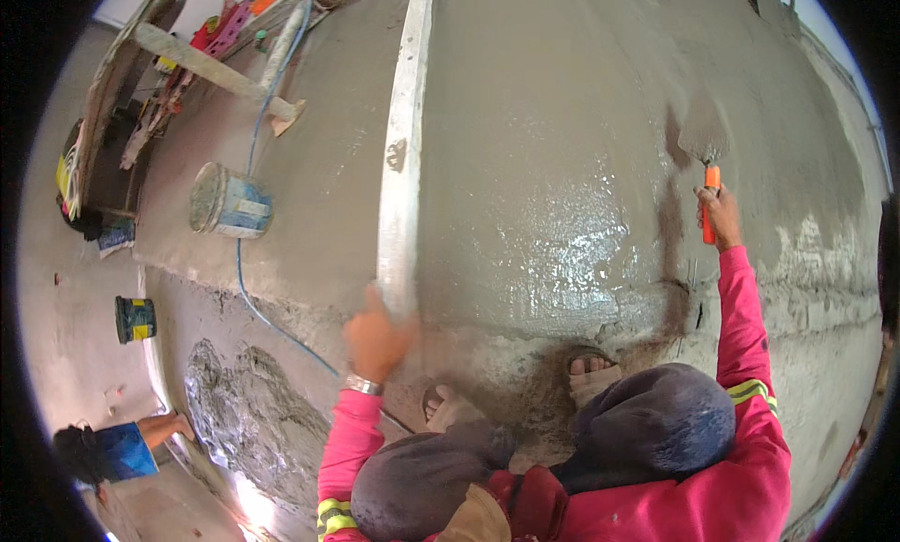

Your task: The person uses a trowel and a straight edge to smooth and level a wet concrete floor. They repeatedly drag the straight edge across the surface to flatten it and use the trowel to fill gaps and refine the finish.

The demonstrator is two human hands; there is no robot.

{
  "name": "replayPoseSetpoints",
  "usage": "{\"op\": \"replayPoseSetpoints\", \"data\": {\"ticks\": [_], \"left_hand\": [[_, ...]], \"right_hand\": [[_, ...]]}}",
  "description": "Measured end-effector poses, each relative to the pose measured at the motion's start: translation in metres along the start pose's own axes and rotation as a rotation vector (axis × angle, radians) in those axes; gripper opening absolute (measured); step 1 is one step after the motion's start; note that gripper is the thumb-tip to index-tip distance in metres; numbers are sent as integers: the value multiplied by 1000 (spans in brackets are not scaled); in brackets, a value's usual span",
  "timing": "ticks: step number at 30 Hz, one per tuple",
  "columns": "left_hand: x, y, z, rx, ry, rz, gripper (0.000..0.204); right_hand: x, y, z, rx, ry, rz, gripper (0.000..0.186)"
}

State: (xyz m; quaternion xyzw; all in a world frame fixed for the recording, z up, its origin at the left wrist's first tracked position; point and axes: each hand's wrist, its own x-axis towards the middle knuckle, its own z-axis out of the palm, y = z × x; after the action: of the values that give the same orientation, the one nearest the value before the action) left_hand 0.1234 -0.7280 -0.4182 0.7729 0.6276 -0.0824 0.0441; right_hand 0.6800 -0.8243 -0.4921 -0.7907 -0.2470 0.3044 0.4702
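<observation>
A long pale straightedge [401, 158] runs away from me over wet grey cement [525, 148]. Its near end is blurred, and my left hand [378, 343], also smeared by motion, is closed around that end. My right hand [719, 216] grips the orange handle of a pointed trowel [705, 134]. The trowel's blade lies flat against the wet surface at the right, coated in grey. A shiny, watery patch [572, 251] spreads between the two hands.
My feet [591, 364] stand by the slab's near edge. A cement-smeared bucket [232, 203] lies at left beside a blue hose [246, 289]. Beyond are wooden boards [202, 64], a dark bucket [136, 319], a mortar heap [248, 406] and another person [122, 448] at lower left.
</observation>
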Motion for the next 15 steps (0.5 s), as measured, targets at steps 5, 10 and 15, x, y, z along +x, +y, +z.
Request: {"op": "replayPoseSetpoints", "data": {"ticks": [5,10,15], "left_hand": [[-1,-84,-16,6,128,-117,68],[21,-139,-9,-19,182,-139,68],[15,-160,-9,-81,229,-118,65]], "right_hand": [[-6,-11,12,45,2,-9,22],[8,0,-11,12,11,-44,21],[24,7,-41,-167,24,10,19]]}}
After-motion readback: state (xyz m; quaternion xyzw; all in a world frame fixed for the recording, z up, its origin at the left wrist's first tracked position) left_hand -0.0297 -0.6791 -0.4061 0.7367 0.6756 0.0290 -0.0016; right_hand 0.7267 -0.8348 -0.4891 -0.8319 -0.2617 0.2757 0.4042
